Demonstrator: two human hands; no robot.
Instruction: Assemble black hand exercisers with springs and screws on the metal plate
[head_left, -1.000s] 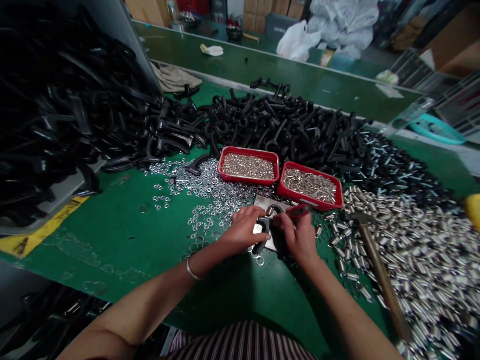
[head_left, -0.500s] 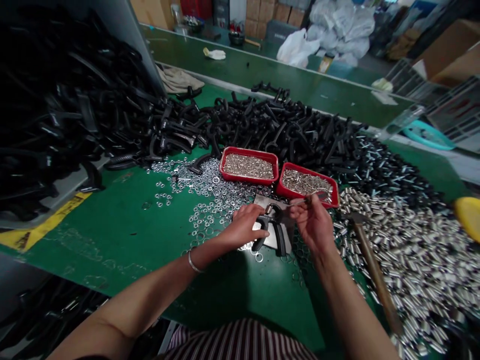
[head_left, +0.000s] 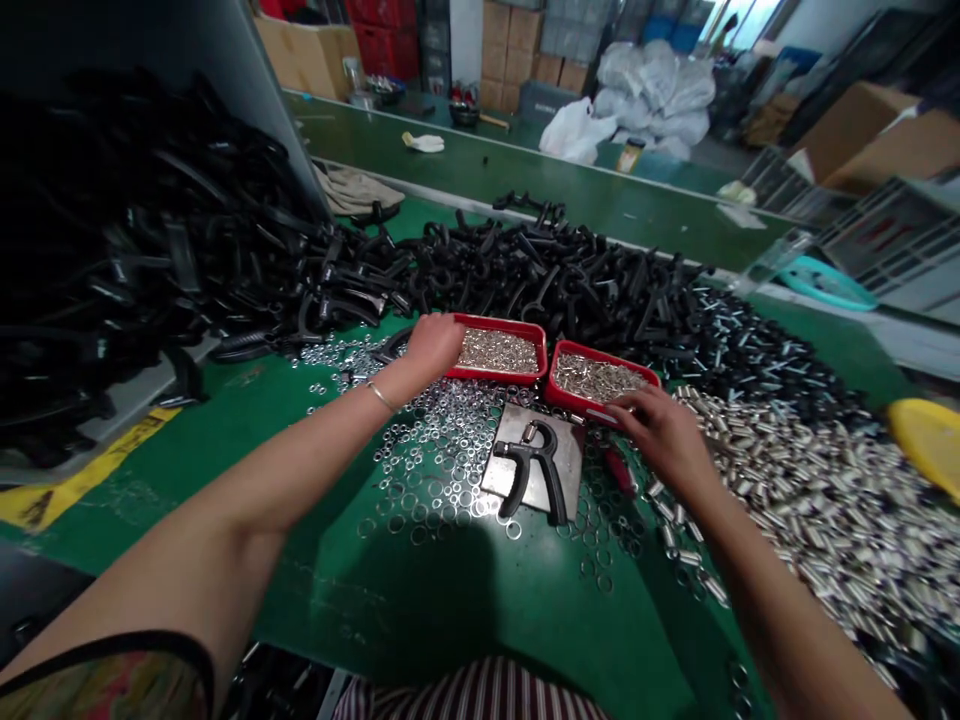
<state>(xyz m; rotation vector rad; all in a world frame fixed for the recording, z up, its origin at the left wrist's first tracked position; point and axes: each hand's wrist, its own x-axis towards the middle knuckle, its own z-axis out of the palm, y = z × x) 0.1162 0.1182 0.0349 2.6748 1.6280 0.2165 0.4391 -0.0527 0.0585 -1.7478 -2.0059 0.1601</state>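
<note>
My left hand (head_left: pixel 433 345) reaches out to the left end of a red tray (head_left: pixel 499 321) filled with small silver parts. Its fingers curl down behind the back of the hand, so what they hold is hidden. My right hand (head_left: pixel 664 435) lies with fingers stretched toward the front edge of a second red tray (head_left: pixel 607 349) of silver pins, beside a red-handled tool (head_left: pixel 619 472) on the table. Between my hands a black hand-grip exerciser (head_left: pixel 538 468) lies untouched on a small metal plate (head_left: pixel 517 440).
Loose washers (head_left: pixel 442 430) are scattered on the green table left of the plate. A heap of silver sleeves (head_left: pixel 810 500) lies to the right. Black plastic handles (head_left: pixel 562 270) are piled behind the trays and high at the left (head_left: pixel 112 250). A yellow object (head_left: pixel 926 440) sits far right.
Both hands have let go of the black hand-grip exerciser on the plate. My left hand moved up to the left tray. My right hand moved right, toward the other tray.
</note>
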